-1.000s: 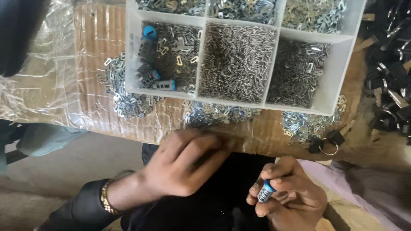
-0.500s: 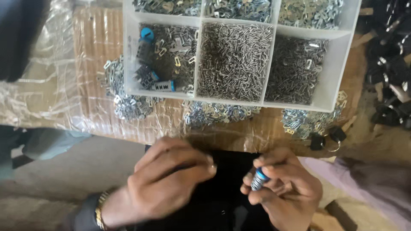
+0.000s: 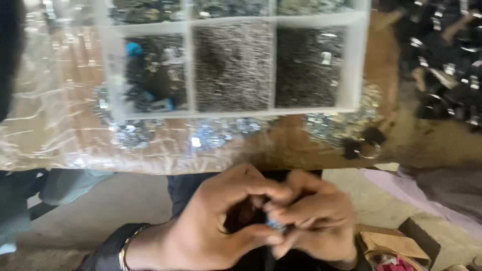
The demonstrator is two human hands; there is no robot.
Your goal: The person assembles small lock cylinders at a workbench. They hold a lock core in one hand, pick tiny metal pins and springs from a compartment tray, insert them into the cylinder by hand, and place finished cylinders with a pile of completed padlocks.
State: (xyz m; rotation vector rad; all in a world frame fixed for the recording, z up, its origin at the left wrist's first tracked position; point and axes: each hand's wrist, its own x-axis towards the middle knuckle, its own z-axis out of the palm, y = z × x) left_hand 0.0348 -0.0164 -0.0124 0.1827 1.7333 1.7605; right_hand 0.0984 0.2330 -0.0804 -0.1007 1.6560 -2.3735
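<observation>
My left hand (image 3: 221, 221) and my right hand (image 3: 314, 221) are pressed together low in the head view, below the table's front edge. Their fingertips meet around a small blue and silver part (image 3: 275, 225), mostly hidden between them. A gold bracelet (image 3: 124, 246) circles my left wrist above a dark sleeve. The frame is blurred by motion.
A white compartment tray (image 3: 273, 113) on the brown table (image 3: 281, 145) holds small metal parts and a few blue pieces (image 3: 134, 49). Loose shiny parts (image 3: 216, 133) lie along its front. Dark items (image 3: 442, 65) pile at the right. A cardboard box (image 3: 391, 246) sits bottom right.
My hands have come together; the left closed onto the small blue part the right was holding. The view shifted so the tray sits larger and lower.
</observation>
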